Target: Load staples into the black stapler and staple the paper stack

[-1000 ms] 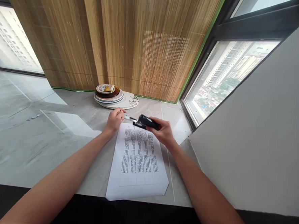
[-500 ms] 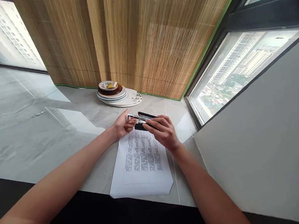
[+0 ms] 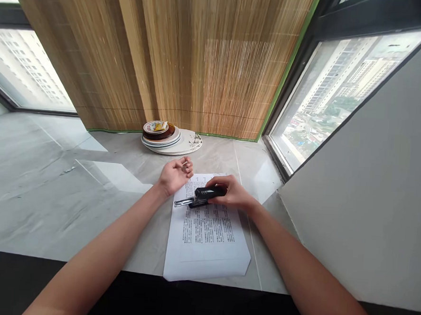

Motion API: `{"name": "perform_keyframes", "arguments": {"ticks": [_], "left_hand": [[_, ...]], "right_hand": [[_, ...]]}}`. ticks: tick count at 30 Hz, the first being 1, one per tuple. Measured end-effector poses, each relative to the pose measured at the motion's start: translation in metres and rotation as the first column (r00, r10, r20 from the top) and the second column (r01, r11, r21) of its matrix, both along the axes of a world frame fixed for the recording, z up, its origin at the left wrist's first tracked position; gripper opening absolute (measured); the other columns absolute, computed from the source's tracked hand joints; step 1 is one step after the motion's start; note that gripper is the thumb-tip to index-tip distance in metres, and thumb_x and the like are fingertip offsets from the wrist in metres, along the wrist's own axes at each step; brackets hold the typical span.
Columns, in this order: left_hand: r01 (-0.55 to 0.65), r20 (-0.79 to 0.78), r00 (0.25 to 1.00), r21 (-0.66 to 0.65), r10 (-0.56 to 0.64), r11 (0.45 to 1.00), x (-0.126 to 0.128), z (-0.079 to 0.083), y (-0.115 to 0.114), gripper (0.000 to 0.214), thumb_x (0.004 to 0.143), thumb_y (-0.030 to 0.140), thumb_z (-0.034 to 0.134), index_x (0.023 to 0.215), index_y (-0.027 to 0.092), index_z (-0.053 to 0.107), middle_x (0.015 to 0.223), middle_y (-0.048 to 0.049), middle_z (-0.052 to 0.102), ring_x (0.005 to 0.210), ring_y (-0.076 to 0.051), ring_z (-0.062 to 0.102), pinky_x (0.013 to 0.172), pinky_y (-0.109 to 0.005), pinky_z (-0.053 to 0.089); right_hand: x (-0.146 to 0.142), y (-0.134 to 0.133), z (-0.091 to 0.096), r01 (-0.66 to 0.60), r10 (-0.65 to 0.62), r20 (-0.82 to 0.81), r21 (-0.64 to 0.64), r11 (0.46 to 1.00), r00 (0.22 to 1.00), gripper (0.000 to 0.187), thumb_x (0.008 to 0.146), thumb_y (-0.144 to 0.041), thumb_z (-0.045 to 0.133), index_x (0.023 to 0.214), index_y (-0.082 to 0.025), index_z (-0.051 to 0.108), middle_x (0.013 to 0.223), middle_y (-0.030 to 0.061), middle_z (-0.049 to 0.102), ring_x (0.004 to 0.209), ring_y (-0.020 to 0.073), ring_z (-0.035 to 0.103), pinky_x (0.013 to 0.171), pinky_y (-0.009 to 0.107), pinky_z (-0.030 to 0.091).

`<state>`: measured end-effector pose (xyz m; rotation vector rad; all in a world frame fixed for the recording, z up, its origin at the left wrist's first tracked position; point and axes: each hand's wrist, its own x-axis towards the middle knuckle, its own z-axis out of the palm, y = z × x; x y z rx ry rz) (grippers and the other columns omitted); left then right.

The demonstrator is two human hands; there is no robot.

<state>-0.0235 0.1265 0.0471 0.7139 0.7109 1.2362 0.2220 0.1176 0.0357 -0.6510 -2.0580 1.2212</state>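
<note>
My right hand (image 3: 231, 192) grips a black stapler (image 3: 210, 191) above the upper half of a printed sheet of paper (image 3: 207, 259). Out of the stapler's left end sticks its metal staple tray (image 3: 184, 202), pointing left. To the left of the paper's top, my left hand (image 3: 175, 176) is turned palm up with its fingers curled in. Whether something small is between those fingers I cannot make out. The paper lies on the grey marble-look surface, its near edge reaching the front edge and one corner folded or cut.
Beyond the hands, a stack of plates (image 3: 161, 138) with a small yellow packet on top rests on an oval white platter (image 3: 188, 144). A bamboo blind (image 3: 180, 65) hangs behind. At the right are a window (image 3: 328, 98) and a white wall (image 3: 373, 186).
The stapler has come down nearer the paper and turned, its two halves now closer together and the tray sticking out. My left hand has moved off the stapler, turning palm up.
</note>
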Motion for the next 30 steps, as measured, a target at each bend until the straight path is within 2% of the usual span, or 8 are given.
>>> {"name": "perform_keyframes", "arguments": {"ticks": [4,7,9,12,17,20,24,30], "left_hand": [[0.072,-0.018,0.997,0.084,-0.071,0.994,0.007,-0.004,-0.001,0.033,0.065,-0.001,0.053,0.092,0.015,0.059,0.083,-0.0024,0.050,0.069,-0.010,0.050,0.061,-0.022,0.044],[0.111,-0.099,0.990,0.128,-0.099,0.986,0.010,-0.006,-0.002,0.027,0.076,0.000,0.059,0.099,0.013,0.063,0.091,-0.0038,0.057,0.078,-0.010,0.058,0.070,-0.021,0.050],[0.137,-0.135,0.984,0.140,-0.119,0.981,0.012,-0.004,-0.005,0.022,0.085,0.004,0.064,0.105,0.013,0.064,0.104,-0.0072,0.063,0.095,-0.013,0.065,0.086,-0.025,0.054],[0.234,-0.146,0.967,0.165,-0.211,0.958,0.014,0.003,-0.013,0.037,0.088,0.011,0.072,0.123,0.017,0.061,0.131,-0.0126,0.063,0.121,-0.023,0.065,0.108,-0.036,0.051],[0.401,-0.187,0.911,0.193,-0.368,0.895,0.016,0.012,-0.025,0.066,0.089,0.020,0.078,0.147,0.030,0.047,0.156,-0.0139,0.051,0.133,-0.030,0.061,0.106,-0.040,0.054],[0.387,-0.176,0.918,0.222,-0.354,0.895,0.016,0.012,-0.025,0.067,0.089,0.021,0.079,0.147,0.032,0.048,0.164,-0.0133,0.040,0.144,-0.032,0.049,0.109,-0.041,0.052],[0.356,-0.177,0.931,0.237,-0.321,0.904,0.016,0.010,-0.024,0.065,0.088,0.024,0.080,0.145,0.033,0.050,0.166,-0.0138,0.037,0.141,-0.034,0.053,0.110,-0.046,0.052],[0.365,-0.172,0.929,0.280,-0.327,0.888,0.018,0.013,-0.026,0.063,0.090,0.037,0.078,0.146,0.031,0.049,0.163,-0.0136,0.041,0.143,-0.032,0.050,0.115,-0.045,0.046]], "right_hand": [[-0.003,0.002,-0.002,-0.036,0.032,0.095,0.048,0.998,0.995,0.032,0.075,-0.028,0.085,0.104,-0.019,0.076,0.094,0.0024,0.074,0.087,0.0196,0.069,0.080,0.031,0.054],[-0.004,0.000,0.004,-0.006,0.005,0.012,0.058,0.998,1.000,0.028,0.089,-0.040,0.076,0.110,-0.021,0.075,0.108,0.0056,0.074,0.102,0.0219,0.069,0.089,0.034,0.055],[-0.005,-0.001,0.008,0.102,-0.091,-0.076,0.160,0.982,0.993,0.025,0.099,-0.041,0.065,0.112,-0.024,0.075,0.119,0.0068,0.071,0.114,0.0227,0.065,0.099,0.038,0.052],[-0.005,-0.002,0.013,0.214,-0.191,-0.098,0.397,0.892,0.977,0.022,0.102,-0.038,0.061,0.117,-0.029,0.075,0.134,0.0056,0.066,0.127,0.0245,0.057,0.114,0.046,0.043],[-0.006,-0.004,0.014,-0.015,-0.093,0.136,0.635,0.773,0.986,0.031,0.103,-0.037,0.060,0.133,-0.032,0.069,0.154,0.0016,0.055,0.145,0.0273,0.040,0.122,0.051,0.032],[-0.009,-0.004,0.013,-0.058,-0.107,0.205,0.665,0.745,0.973,0.034,0.104,-0.036,0.059,0.136,-0.031,0.067,0.157,0.0024,0.051,0.147,0.0275,0.038,0.121,0.050,0.032],[-0.012,-0.004,0.011,-0.036,-0.164,0.237,0.663,0.748,0.958,0.034,0.104,-0.036,0.058,0.138,-0.032,0.067,0.156,0.0025,0.052,0.144,0.0284,0.040,0.118,0.051,0.034],[-0.010,-0.005,0.012,0.032,-0.126,0.110,0.617,0.787,0.986,0.038,0.104,-0.032,0.058,0.142,-0.032,0.062,0.156,0.0042,0.052,0.143,0.0257,0.044,0.120,0.050,0.036]]}}
